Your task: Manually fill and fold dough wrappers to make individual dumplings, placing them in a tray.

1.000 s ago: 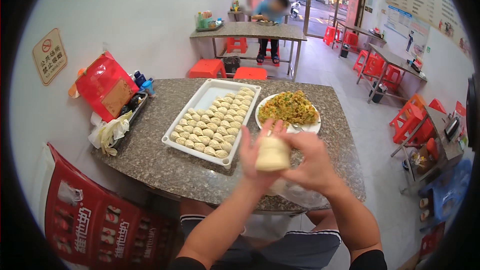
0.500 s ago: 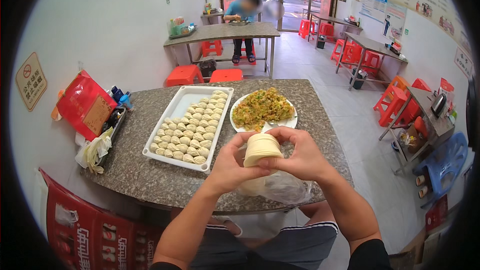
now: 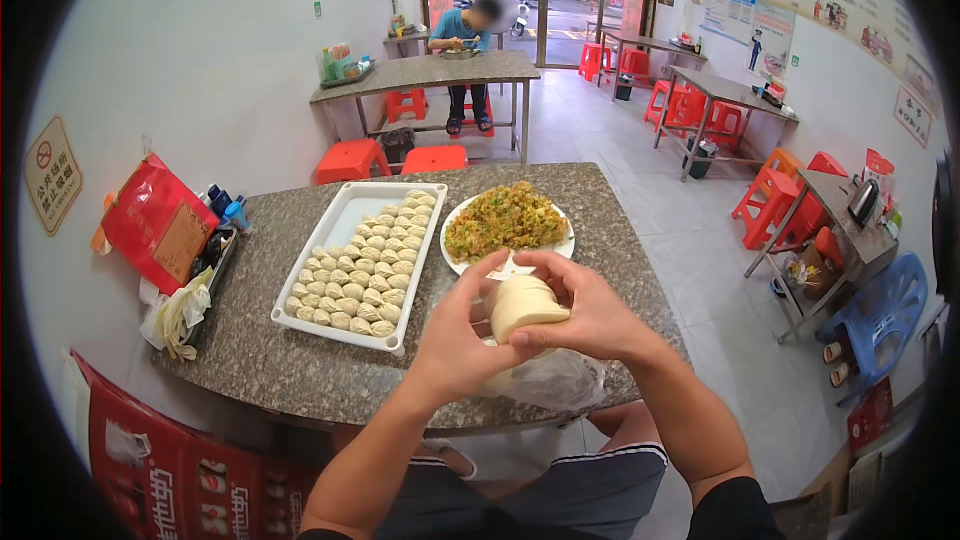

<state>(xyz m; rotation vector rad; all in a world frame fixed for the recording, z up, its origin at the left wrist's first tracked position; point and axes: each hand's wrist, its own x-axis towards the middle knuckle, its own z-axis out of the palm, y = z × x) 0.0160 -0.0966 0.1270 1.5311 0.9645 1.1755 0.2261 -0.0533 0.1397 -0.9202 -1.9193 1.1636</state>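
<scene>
My left hand and my right hand are both closed around a stack of pale, round dough wrappers, fingers on its sides and far edge. Just beneath them lies a clear plastic bag on the speckled stone table. Beyond my hands is a white plate heaped with yellow-green chopped filling. To their left, a white rectangular tray holds several rows of small pleated dumplings.
A red bag and black tray stand at the table's left end. Beyond are red stools and a person in blue eating at another table. Side tables and a blue chair line the right.
My left hand has moved from under the stack, fingers stretched, to grip its side opposite my right hand. The stack has turned and tilted. The view has swung, shifting the room leftward.
</scene>
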